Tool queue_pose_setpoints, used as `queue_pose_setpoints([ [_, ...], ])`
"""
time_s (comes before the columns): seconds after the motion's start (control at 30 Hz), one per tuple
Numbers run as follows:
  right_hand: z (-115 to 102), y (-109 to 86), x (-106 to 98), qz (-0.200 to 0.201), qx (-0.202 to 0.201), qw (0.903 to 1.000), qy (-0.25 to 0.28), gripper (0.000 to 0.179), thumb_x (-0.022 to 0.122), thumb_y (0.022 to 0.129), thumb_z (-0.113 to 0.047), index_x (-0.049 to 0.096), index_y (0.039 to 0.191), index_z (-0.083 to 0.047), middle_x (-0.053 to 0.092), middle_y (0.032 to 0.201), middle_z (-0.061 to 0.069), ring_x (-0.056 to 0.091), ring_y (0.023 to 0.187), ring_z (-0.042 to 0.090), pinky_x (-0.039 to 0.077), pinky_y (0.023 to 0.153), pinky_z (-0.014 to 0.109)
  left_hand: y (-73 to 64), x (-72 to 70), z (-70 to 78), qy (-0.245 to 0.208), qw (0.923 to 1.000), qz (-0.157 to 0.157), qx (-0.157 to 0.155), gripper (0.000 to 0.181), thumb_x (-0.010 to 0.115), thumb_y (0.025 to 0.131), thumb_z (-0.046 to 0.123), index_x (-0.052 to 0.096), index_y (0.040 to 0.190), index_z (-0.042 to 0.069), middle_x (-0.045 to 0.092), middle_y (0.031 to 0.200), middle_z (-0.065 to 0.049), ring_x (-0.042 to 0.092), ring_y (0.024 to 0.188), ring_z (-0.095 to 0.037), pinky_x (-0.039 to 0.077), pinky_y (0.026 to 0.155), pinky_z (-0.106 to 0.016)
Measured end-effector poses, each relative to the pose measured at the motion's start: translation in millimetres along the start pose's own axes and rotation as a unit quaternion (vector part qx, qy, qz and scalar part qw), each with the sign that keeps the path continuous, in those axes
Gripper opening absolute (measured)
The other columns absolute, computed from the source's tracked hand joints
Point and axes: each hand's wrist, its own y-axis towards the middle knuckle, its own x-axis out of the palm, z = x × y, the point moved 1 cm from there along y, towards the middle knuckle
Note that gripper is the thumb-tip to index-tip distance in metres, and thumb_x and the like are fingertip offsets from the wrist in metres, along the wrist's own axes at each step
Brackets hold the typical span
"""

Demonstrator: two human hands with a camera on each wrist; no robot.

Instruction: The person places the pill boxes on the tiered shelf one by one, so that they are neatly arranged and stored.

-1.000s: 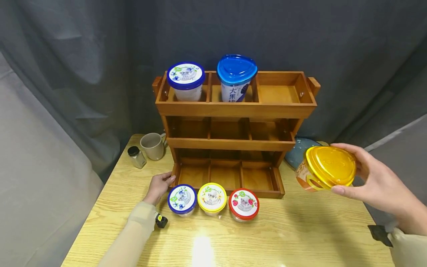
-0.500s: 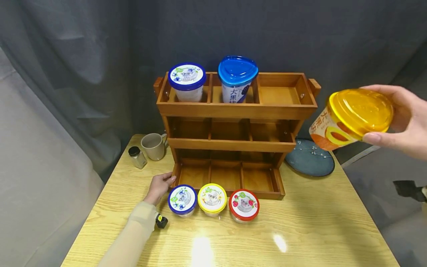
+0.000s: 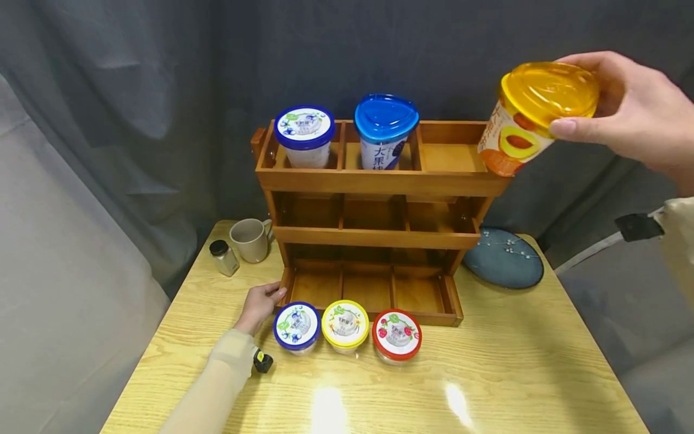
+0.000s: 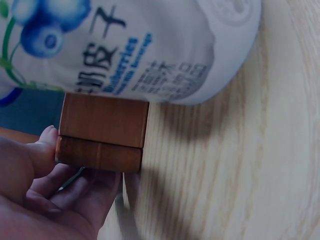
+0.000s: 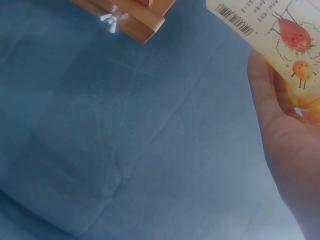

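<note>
My right hand (image 3: 634, 111) grips a yogurt cup (image 3: 512, 141) by its yellow lid, thumb on the near side. The cup is tilted and overlaps the right end of the top tier of a three-tier wooden shelf (image 3: 379, 182). In the right wrist view, the cup's printed side (image 5: 280, 35) shows above my fingers. My left hand (image 3: 260, 306) holds the front left corner of the shelf's bottom tray, with thumb and fingers about the wood (image 4: 102, 152). On the top tier stand a blue-lidded tub (image 3: 305, 135) and a cup with a blue lid (image 3: 386, 129).
Three lidded tubs stand before the shelf: blue-rimmed (image 3: 297, 327), yellow-rimmed (image 3: 345, 324) and red-rimmed (image 3: 397, 334). A beige mug (image 3: 250, 241) and a black-capped jar (image 3: 223, 259) are left of it. A dark blue plate (image 3: 504, 259) lies on the right.
My right hand has raised the yellow-lidded yogurt cup from low over the table, first up and right, then left towards the shelf's top tier. The left hand has stayed at the corner.
</note>
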Motion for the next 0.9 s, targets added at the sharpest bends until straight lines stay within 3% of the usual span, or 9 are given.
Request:
queue_pose_setpoints([
  [0.17,-2.3,26.8,3.1,-0.021,0.014,0.9995,-0.020,0.074,0.072,0.092,-0.020,0.032,0.154,-0.021,0.041,0.133,0.006,0.039,0.106,0.018,0.035,0.084,0.000,-0.3,0.2,0.2,0.010,0.9999,0.001,0.004,0.044,0.059,0.102,0.020,0.054,0.139,-0.003,0.056,0.136,-0.023,0.055,0.122,-0.037,0.048,0.100,-0.049],
  [0.37,-3.6,46.1,14.0,-0.054,0.027,0.9974,-0.039,0.077,0.071,0.093,-0.030,0.027,0.156,-0.022,0.039,0.137,0.011,0.036,0.110,0.024,0.034,0.100,0.022,-1.0,0.3,1.7,0.006,1.0000,0.001,0.002,0.044,0.059,0.101,0.020,0.054,0.139,-0.003,0.057,0.136,-0.023,0.055,0.122,-0.037,0.047,0.100,-0.049],
  [0.73,4.7,60.2,36.2,-0.114,0.035,0.9924,-0.030,0.081,0.070,0.093,-0.037,0.023,0.157,-0.022,0.040,0.137,0.009,0.038,0.114,0.028,0.032,0.109,0.049,-0.5,0.7,2.6,0.009,0.9999,0.001,0.005,0.044,0.059,0.101,0.019,0.053,0.139,-0.004,0.055,0.138,-0.024,0.055,0.123,-0.038,0.046,0.102,-0.049],
  [0.9,7.6,63.0,46.4,-0.124,0.033,0.9910,-0.038,0.082,0.070,0.092,-0.040,0.024,0.157,-0.022,0.042,0.136,0.007,0.040,0.113,0.027,0.037,0.104,0.049,-1.1,0.2,1.8,0.010,0.9999,0.001,0.002,0.044,0.059,0.101,0.019,0.054,0.139,-0.003,0.055,0.138,-0.023,0.054,0.124,-0.038,0.045,0.103,-0.049],
])
